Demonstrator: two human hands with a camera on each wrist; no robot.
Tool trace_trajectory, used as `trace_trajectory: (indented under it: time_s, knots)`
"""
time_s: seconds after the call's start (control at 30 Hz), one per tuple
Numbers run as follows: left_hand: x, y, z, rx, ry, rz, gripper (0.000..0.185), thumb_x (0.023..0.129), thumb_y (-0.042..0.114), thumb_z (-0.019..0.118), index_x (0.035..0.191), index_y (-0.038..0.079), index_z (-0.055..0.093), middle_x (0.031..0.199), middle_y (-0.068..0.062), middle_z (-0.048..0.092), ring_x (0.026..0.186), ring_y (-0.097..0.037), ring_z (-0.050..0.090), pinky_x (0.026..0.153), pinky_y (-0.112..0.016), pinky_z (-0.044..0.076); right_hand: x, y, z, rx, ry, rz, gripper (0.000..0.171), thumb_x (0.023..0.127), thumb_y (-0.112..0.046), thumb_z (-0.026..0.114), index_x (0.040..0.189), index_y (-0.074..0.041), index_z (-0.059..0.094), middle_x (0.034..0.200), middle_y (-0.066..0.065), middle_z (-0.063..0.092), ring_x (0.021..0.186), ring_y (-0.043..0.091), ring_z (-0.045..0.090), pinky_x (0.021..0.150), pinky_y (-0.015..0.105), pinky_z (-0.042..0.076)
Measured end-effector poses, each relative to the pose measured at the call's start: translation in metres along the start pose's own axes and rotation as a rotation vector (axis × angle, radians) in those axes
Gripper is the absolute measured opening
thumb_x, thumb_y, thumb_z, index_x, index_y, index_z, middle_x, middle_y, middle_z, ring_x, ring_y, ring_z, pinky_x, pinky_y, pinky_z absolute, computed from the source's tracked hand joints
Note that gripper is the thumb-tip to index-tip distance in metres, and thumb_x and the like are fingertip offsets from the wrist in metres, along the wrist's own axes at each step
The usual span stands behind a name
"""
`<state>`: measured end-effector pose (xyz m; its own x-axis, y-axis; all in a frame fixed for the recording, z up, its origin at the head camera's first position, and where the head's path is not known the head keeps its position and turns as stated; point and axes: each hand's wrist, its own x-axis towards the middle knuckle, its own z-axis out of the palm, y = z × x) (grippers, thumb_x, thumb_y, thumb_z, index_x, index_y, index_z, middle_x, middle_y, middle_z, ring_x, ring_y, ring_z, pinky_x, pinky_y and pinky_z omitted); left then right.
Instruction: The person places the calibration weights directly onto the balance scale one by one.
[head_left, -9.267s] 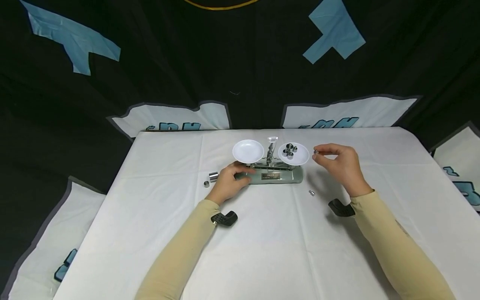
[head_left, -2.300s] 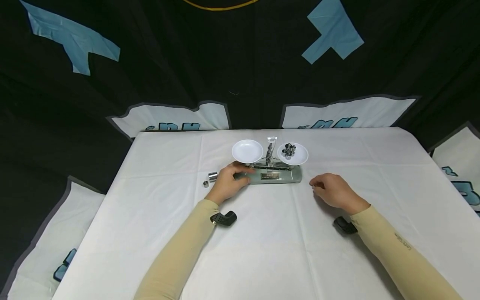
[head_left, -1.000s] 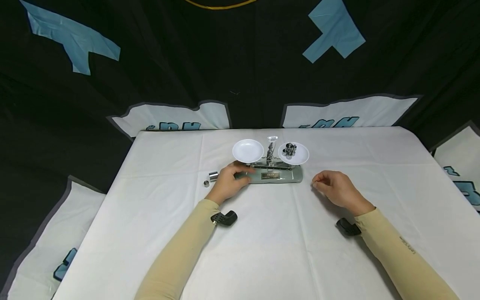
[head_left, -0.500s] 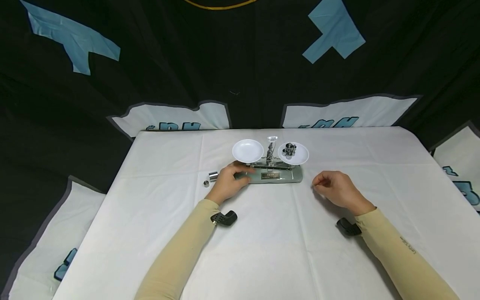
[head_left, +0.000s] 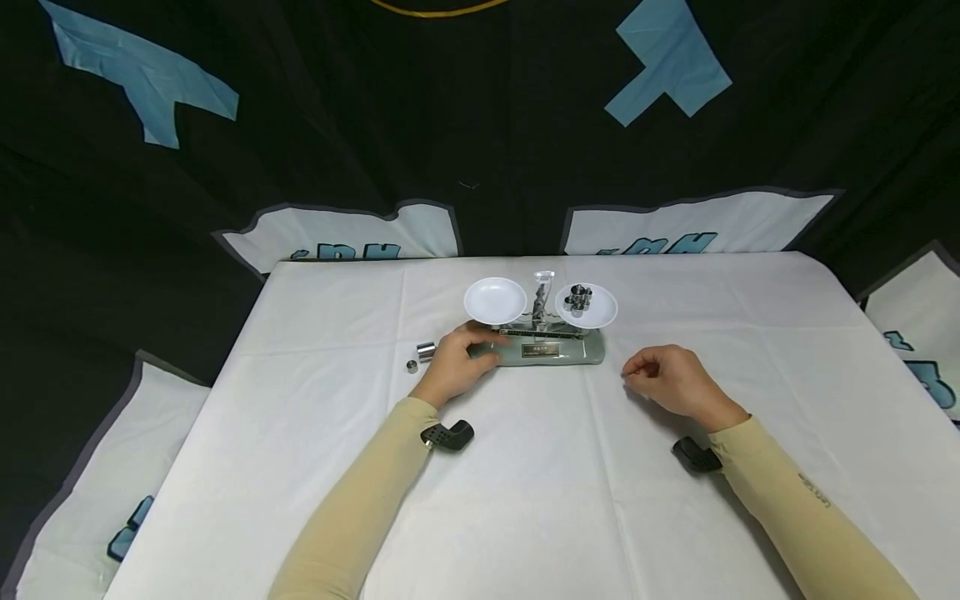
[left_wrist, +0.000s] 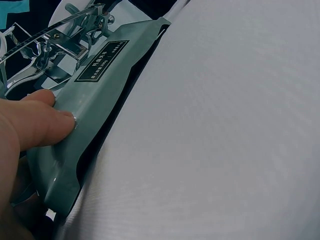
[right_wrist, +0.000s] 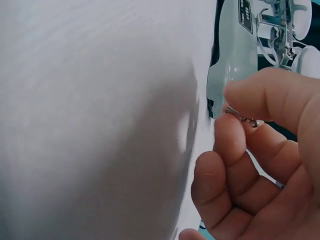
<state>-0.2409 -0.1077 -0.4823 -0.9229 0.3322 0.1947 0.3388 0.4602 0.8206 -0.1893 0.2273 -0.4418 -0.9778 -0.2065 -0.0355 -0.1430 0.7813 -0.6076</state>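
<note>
Nearest the viewer, both forearms in tan sleeves lie over the white tablecloth (head_left: pixel 525 500), each with a black wrist camera mount beside it.

The right hand (head_left: pixel 670 382) rests on the cloth, in front of and to the right of the balance scale (head_left: pixel 542 333) and apart from it. Its fingers are curled. In the right wrist view, thumb and forefinger (right_wrist: pixel 232 135) pinch a small metal weight (right_wrist: pixel 241 117), most of it hidden between the fingertips.

The left hand (head_left: pixel 456 361) is at the left end of the scale's grey-green base (left_wrist: pixel 95 100). The thumb (left_wrist: pixel 42 125) presses on the front face of the base; the other fingers curl round its end.

Left of this hand, two metal cylinders (head_left: pixel 422 356) stand on the cloth.

Further back, the left pan (head_left: pixel 495 301) is bare and white. The right pan (head_left: pixel 587 307) carries a cluster of metal weights (head_left: pixel 578 298).
</note>
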Motion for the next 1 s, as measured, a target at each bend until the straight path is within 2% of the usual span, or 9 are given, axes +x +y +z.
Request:
trace_trajectory:
  time_s: [0.4,0.57,0.87,1.0]
  knots:
    - [0.0,0.001,0.0,-0.011,0.001,-0.004,0.027,0.083,0.006,0.073,0.11,0.011,0.079,0.135,-0.01,0.066,0.132,-0.028,0.059,0.116,-0.045,0.044,0.001,-0.005,-0.004,-0.001,0.024,0.002,0.006,0.092,-0.008,0.07,0.093,-0.003,0.074,0.075,0.004,0.071,0.063,0.011,0.057,0.057,0.023,0.045]
    - [0.001,0.0,-0.001,-0.015,0.003,-0.008,0.027,0.084,0.006,0.073,0.11,0.011,0.079,0.135,-0.01,0.066,0.132,-0.028,0.059,0.116,-0.045,0.044,0.001,-0.006,-0.007,0.019,0.085,0.003,0.007,0.091,-0.009,0.071,0.094,-0.003,0.074,0.077,0.005,0.073,0.062,0.008,0.058,0.057,0.022,0.047]
    - [0.0,0.0,0.0,-0.02,0.003,-0.01,0.027,0.084,0.006,0.072,0.11,0.011,0.079,0.135,-0.01,0.066,0.132,-0.028,0.059,0.116,-0.045,0.044,0.002,-0.007,-0.017,0.032,0.201,-0.057,0.011,0.09,-0.011,0.075,0.097,-0.002,0.077,0.085,0.01,0.078,0.07,0.004,0.064,0.061,0.019,0.051]
    - [0.0,0.0,0.0,-0.02,0.001,-0.008,0.027,0.084,0.007,0.072,0.11,0.01,0.079,0.136,-0.011,0.066,0.132,-0.029,0.059,0.116,-0.045,0.044,0.003,-0.011,-0.022,0.015,0.246,-0.081,0.014,0.088,-0.011,0.077,0.098,-0.001,0.076,0.083,0.011,0.077,0.07,0.002,0.063,0.062,0.017,0.049]
